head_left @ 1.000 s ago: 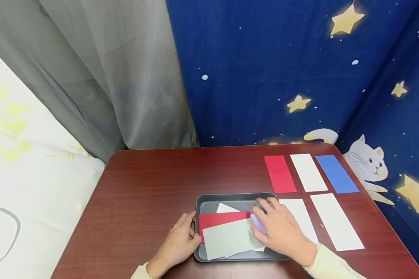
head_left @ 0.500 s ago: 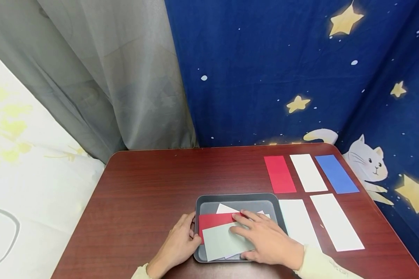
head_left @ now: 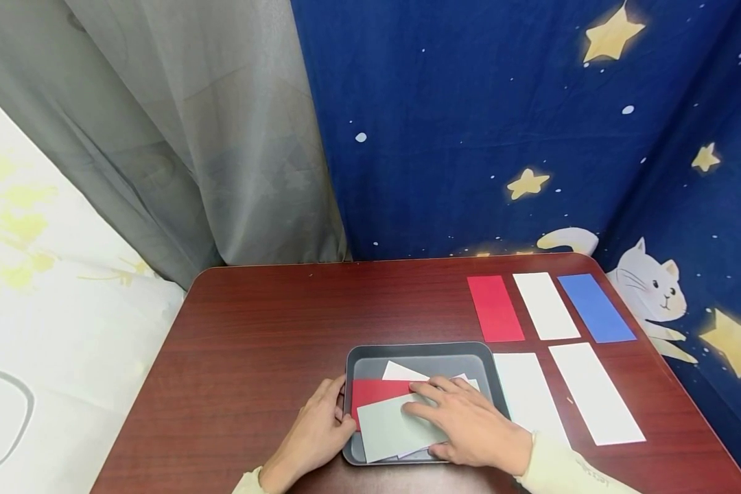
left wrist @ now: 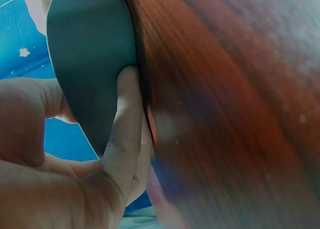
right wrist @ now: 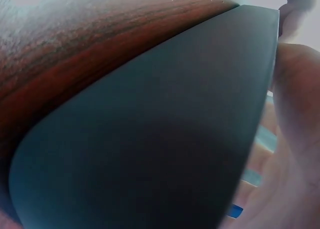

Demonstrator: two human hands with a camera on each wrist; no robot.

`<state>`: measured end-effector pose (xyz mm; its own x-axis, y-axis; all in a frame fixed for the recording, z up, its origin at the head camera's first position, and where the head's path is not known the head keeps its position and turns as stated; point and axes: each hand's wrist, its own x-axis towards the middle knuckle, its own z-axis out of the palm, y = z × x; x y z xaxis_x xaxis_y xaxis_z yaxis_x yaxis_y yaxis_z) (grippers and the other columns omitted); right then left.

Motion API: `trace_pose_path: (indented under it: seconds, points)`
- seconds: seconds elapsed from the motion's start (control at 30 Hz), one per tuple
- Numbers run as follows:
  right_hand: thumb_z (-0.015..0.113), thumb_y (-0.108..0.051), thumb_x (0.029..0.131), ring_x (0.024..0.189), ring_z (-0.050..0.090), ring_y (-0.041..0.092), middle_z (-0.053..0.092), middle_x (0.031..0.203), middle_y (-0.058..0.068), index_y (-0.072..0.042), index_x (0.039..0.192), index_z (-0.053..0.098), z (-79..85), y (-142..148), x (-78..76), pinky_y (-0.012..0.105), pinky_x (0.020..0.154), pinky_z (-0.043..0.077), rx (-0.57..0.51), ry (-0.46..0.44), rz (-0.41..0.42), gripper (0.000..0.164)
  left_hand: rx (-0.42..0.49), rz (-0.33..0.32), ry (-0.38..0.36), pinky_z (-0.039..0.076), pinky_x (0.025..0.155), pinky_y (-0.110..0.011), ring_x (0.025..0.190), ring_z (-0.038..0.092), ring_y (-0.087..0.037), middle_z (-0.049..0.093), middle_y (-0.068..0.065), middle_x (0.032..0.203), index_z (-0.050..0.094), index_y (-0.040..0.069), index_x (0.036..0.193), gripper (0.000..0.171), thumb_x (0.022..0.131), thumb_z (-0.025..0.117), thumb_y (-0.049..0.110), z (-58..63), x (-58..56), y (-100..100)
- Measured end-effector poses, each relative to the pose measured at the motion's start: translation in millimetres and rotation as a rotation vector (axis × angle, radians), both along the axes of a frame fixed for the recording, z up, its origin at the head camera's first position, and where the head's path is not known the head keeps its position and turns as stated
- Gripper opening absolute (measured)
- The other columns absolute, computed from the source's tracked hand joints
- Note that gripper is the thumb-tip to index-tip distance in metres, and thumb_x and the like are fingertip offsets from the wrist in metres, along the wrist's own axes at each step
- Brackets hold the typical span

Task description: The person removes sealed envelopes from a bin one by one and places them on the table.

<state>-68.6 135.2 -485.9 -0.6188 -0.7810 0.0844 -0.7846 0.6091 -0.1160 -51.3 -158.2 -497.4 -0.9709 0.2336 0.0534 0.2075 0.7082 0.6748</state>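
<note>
In the head view a grey tray holds a loose pile of paper cards. On top is a pale grey-green card; a red card and white ones show from beneath. My left hand grips the tray's left side, fingers against the outer wall and thumb at the rim in the left wrist view. Over the right part of the pile lies my right hand, fingers spread across the grey-green and red cards, thumb at the pile's near edge. It hides the cards' right ends. The tray wall blocks much of the right wrist view.
Right of the tray, cards lie in two rows on the brown table: a red rectangle, a white card and a blue card behind, two white cards in front. A blue curtain hangs beyond the table.
My right hand has moved left from the tray's right end, where a lilac card showed under its fingers, onto the pile. That card is now hidden. My left hand stays put.
</note>
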Motion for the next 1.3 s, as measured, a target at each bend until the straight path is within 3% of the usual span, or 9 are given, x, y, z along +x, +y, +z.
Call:
trace_pose_path:
  seconds: [0.43, 0.8, 1.3]
  points:
    - [0.089, -0.042, 0.067, 0.113, 0.047, 0.017, 0.051, 0.129, -0.003, -0.031, 0.133, 0.057, -0.7, -2.3, -4.2, 0.044, 0.085, 0.048, -0.055, 0.000, 0.032, 0.074, -0.013, 0.001, 0.017, 0.046, 0.068, -0.023, 0.070, 0.054, 0.005, 0.054, 0.001, 0.106, 0.050, -0.002, 0.138, 0.063, 0.077, 0.062, 0.010, -0.3, -0.5, 0.9]
    - [0.087, -0.044, 0.070, 0.115, 0.045, 0.017, 0.049, 0.134, -0.002, -0.033, 0.136, 0.054, 5.5, 0.1, -10.3, 0.045, 0.087, 0.045, -0.050, -0.013, 0.016, 0.075, -0.018, 0.005, -0.010, 0.047, 0.068, -0.023, 0.072, 0.054, 0.004, 0.054, 0.001, 0.109, 0.049, -0.002, 0.139, 0.064, 0.078, 0.063, 0.011, 0.1, -1.6, 0.7]
    - [0.080, -0.044, 0.074, 0.117, 0.042, 0.019, 0.051, 0.135, 0.000, -0.031, 0.133, 0.058, 20.3, 30.2, -24.7, 0.042, 0.086, 0.043, -0.106, 0.021, -0.094, 0.064, -0.031, 0.008, 0.007, 0.046, 0.069, -0.024, 0.072, 0.053, 0.004, 0.054, 0.003, 0.105, 0.050, -0.004, 0.138, 0.063, 0.077, 0.062, 0.010, 0.6, -0.8, 1.1]
